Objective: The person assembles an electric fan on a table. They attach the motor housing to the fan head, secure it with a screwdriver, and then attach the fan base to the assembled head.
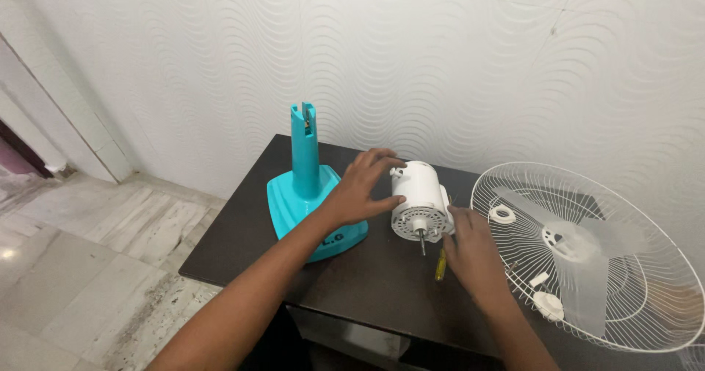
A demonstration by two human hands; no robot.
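Centrally, on the dark wooden table [352,283], the left hand [360,187] grips the white cylindrical plastic fan motor [420,198] with spread fingers; the right hand [470,250], fingers curled, touches its side. A turquoise plastic fan stand [308,195] rises just left, a yellow-handled screwdriver [440,265] lies below, and the white wire fan guard [587,253] holds translucent blades [580,261] and small white caps.

Fan grille [587,268] cut off at 4 o'clock by frame edge. Screwdriver [440,266] mostly hidden under right hand [474,257]. Table [367,283] near edge cut off at 6 o'clock.

Glossy white plastic motor housing [420,195] (bare metal shaft), glossy turquoise plastic stand [307,195], matt dark table [352,275]
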